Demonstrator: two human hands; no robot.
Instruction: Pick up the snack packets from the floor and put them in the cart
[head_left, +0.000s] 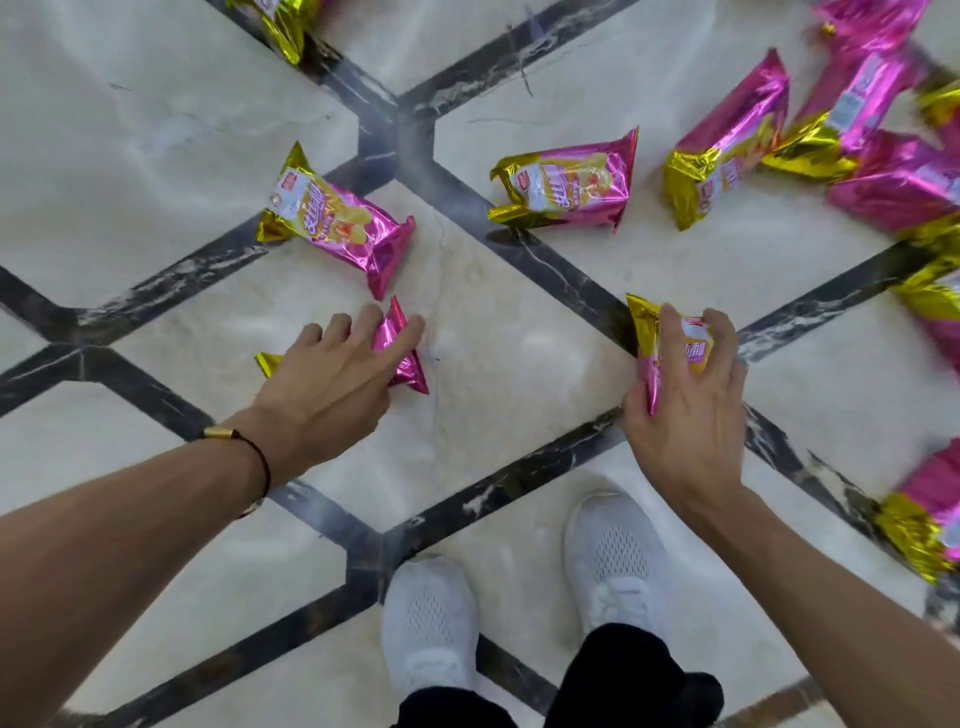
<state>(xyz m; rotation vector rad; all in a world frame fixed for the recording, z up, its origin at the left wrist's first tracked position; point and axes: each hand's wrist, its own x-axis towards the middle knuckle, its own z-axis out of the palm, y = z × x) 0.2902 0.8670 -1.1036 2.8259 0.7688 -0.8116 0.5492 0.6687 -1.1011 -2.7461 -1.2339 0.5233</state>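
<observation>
Reaching down with both hands here. The left hand (332, 379) is spread over the near packet (402, 358), fingers fairly straight and resting on it, not closed round it yet. Only its pink end and a gold corner poke out from under the palm. Just beyond that hand sits the far packet (337, 218), flat on the floor (493, 322). Further out, between the two hands, is the middle packet (566, 182). The right hand (685, 421) has fingers and thumb curled round the held packet (647, 325), gripping its middle, gold end pointing away. Can't tell if it's off the floor yet. Beyond and right of that hand there's a heap of packets (727, 140), overlapping and partly blurred.

Handling-wise, I'd guess these are light, puffy foil bags: slippery, crinkly, and the contents would likely crush if squeezed hard. A loose grip round the middle or a pinch on a crimped end seam seems best.

The cart isn't in view, so no idea what's in it.
</observation>
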